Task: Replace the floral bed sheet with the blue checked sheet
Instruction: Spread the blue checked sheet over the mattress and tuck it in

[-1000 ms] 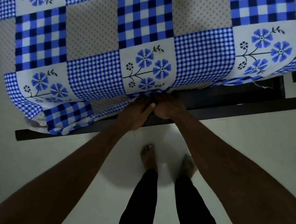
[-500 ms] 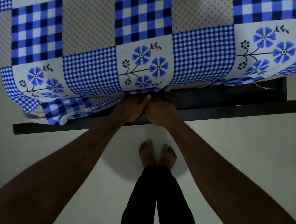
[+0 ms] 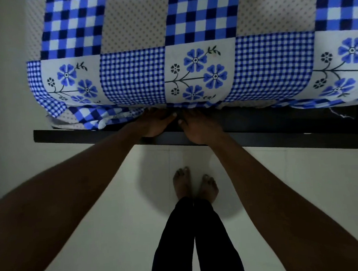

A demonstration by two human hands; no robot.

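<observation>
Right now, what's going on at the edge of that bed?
A person stands barefoot at the bed's near edge, leaning over it. Both hands, the left hand and the right hand, are side by side, pushing the hem of the blue checked sheet in under the mattress above the dark bed frame. The sheet already covers the top. Toward the left corner, a bunch of sheet hangs loose, not yet tucked.

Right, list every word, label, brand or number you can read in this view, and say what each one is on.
None: no readable text anywhere in the head view.
Blue checked sheet: only printed checks, dots and flowers, no label or tag showing.
Dark bed frame: plain, no markings.
Floor: bare tiles, no writing.
</observation>
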